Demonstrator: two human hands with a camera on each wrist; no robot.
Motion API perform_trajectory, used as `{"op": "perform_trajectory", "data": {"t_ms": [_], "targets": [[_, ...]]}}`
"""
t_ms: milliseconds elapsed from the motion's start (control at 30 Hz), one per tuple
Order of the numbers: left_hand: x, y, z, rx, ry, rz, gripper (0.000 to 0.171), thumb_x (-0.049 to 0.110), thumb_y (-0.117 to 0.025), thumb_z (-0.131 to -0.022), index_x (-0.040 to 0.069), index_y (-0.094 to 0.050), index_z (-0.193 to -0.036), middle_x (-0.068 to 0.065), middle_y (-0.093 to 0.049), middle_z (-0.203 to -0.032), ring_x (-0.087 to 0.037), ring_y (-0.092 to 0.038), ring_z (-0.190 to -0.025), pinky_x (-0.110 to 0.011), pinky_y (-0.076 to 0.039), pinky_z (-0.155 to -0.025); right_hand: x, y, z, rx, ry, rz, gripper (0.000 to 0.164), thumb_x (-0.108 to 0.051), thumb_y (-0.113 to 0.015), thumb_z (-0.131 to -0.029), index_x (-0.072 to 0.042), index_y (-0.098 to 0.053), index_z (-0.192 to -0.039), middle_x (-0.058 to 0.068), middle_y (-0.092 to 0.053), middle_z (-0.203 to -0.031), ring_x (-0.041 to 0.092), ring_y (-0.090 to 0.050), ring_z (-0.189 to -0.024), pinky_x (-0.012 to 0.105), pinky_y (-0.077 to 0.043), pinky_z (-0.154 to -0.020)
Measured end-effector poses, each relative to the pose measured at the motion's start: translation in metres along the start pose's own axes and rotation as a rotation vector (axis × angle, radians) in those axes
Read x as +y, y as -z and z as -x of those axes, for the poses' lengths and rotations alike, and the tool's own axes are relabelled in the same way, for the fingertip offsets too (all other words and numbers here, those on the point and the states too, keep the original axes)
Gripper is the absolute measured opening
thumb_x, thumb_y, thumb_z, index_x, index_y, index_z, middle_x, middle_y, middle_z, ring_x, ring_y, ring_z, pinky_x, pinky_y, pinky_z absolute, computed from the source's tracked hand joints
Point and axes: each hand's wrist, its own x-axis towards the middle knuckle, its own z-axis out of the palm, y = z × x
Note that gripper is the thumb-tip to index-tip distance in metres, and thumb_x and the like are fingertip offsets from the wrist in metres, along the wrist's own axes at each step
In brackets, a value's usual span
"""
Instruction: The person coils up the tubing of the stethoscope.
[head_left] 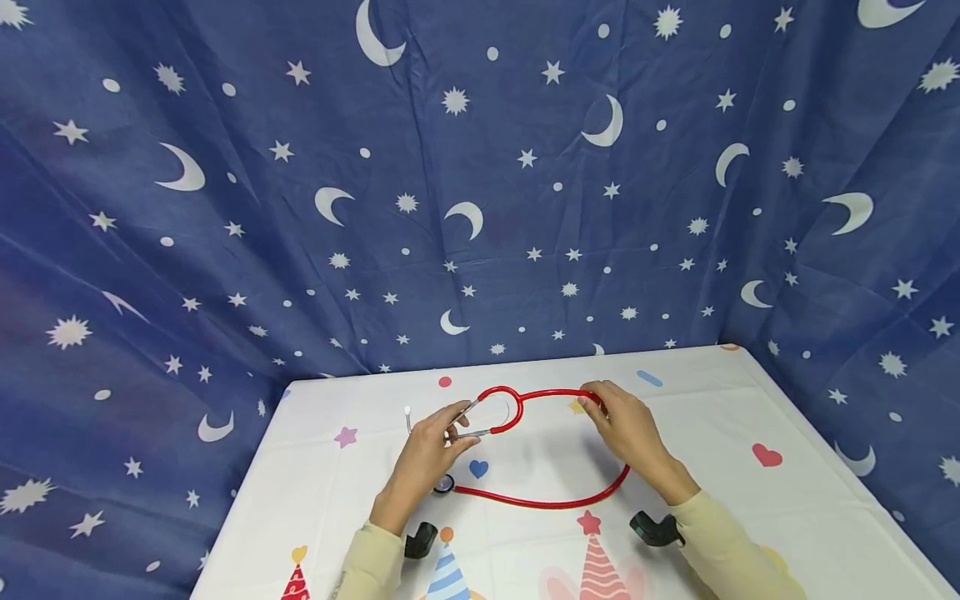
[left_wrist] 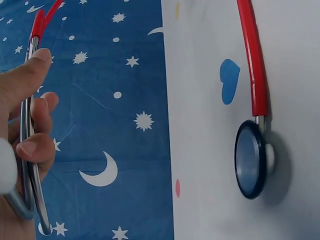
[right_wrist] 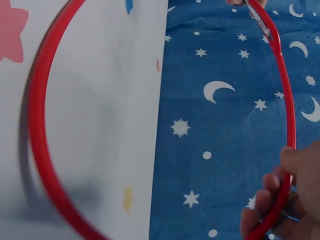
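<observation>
A stethoscope with red tubing (head_left: 540,505) and metal ear tubes is held above the table by both hands. My left hand (head_left: 429,450) grips the metal ear tubes (left_wrist: 28,110), thumb on one side and fingers curled on the other. One white eartip (head_left: 407,410) shows past that hand in the head view. My right hand (head_left: 628,425) pinches the red tubing near its bend, seen close in the right wrist view. The tubing loops down from there to the dark-rimmed chest piece (left_wrist: 251,160), which lies at the tabletop below my left hand.
The table has a white cloth (head_left: 720,417) printed with hearts, stars and party hats. A blue curtain (head_left: 525,208) with moons and stars hangs behind and at both sides. Dark wrist devices (head_left: 657,529) sit by both sleeves.
</observation>
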Motion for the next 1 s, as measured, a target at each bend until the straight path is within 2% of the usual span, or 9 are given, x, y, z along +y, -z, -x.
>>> {"op": "perform_trajectory", "data": {"t_ms": [100,200,367,500,567,667,867,1000], "targets": [[0.002,0.004,0.002,-0.002,0.003,0.011,0.049,0.018,-0.083,-0.077,0.012,-0.063,-0.122,-0.001,-0.07,-0.092,-0.003,-0.054,-0.068,-0.017,-0.044,-0.057,0.003,0.009,0.003,0.054,0.02,-0.06,0.023,-0.017,-0.068,-0.093,-0.008,-0.062,-0.114,0.005,-0.067,-0.093,0.014,-0.055,-0.073,0.03,-0.052,-0.064],[0.006,0.007,0.002,-0.001,-0.006,0.005,0.051,0.019,-0.083,-0.077,0.012,-0.063,-0.123,0.0,-0.07,-0.094,-0.002,-0.053,-0.069,-0.016,-0.044,-0.057,0.002,0.017,0.004,0.117,0.072,-0.098,0.02,-0.011,-0.067,-0.093,-0.007,-0.061,-0.112,0.005,-0.066,-0.098,0.012,-0.054,-0.076,0.028,-0.053,-0.066],[0.016,0.013,0.001,0.015,-0.075,-0.006,0.057,0.021,-0.085,-0.075,0.016,-0.063,-0.128,0.007,-0.067,-0.093,-0.001,-0.049,-0.065,-0.014,-0.04,-0.053,-0.005,0.03,0.004,0.249,0.191,-0.17,0.019,-0.005,-0.068,-0.09,-0.008,-0.063,-0.108,-0.001,-0.059,-0.088,0.005,-0.045,-0.072,0.018,-0.041,-0.06],[0.025,0.017,-0.001,0.012,-0.14,0.008,0.056,0.022,-0.084,-0.076,0.016,-0.063,-0.128,0.009,-0.064,-0.091,0.0,-0.047,-0.064,-0.013,-0.04,-0.053,-0.015,0.038,0.0,0.35,0.337,-0.248,0.011,-0.013,-0.067,-0.093,-0.007,-0.067,-0.102,-0.003,-0.056,-0.081,0.006,-0.043,-0.07,0.016,-0.035,-0.058],[0.027,0.016,-0.001,-0.002,-0.151,0.009,0.055,0.023,-0.084,-0.077,0.015,-0.064,-0.127,0.008,-0.064,-0.089,0.001,-0.046,-0.063,-0.012,-0.04,-0.053,-0.021,0.042,-0.001,0.383,0.412,-0.269,0.017,-0.022,-0.064,-0.096,-0.007,-0.07,-0.101,-0.003,-0.058,-0.08,0.006,-0.044,-0.07,0.015,-0.035,-0.056],[0.029,0.015,-0.001,-0.024,-0.161,0.006,0.054,0.023,-0.084,-0.076,0.013,-0.066,-0.126,0.005,-0.065,-0.087,0.001,-0.045,-0.062,-0.011,-0.041,-0.054,-0.031,0.045,-0.004,0.39,0.491,-0.293,0.03,-0.032,-0.06,-0.097,-0.006,-0.073,-0.102,-0.002,-0.062,-0.081,0.007,-0.047,-0.072,0.014,-0.036,-0.056],[0.035,0.009,-0.003,-0.029,-0.184,-0.006,0.051,0.023,-0.085,-0.074,0.011,-0.067,-0.12,0.006,-0.064,-0.083,0.003,-0.039,-0.059,-0.01,-0.036,-0.052,-0.044,0.047,-0.016,0.347,0.558,-0.29,0.031,-0.03,-0.056,-0.1,-0.005,-0.072,-0.11,-0.001,-0.062,-0.081,0.008,-0.048,-0.072,0.014,-0.041,-0.064],[0.04,0.006,-0.003,-0.033,-0.204,0.001,0.047,0.024,-0.086,-0.073,0.012,-0.065,-0.114,0.008,-0.063,-0.08,0.004,-0.038,-0.057,-0.009,-0.034,-0.051,-0.05,0.046,-0.021,0.325,0.588,-0.271,0.033,-0.029,-0.052,-0.102,-0.005,-0.072,-0.113,-0.001,-0.059,-0.079,0.007,-0.045,-0.071,0.015,-0.036,-0.062]]}}
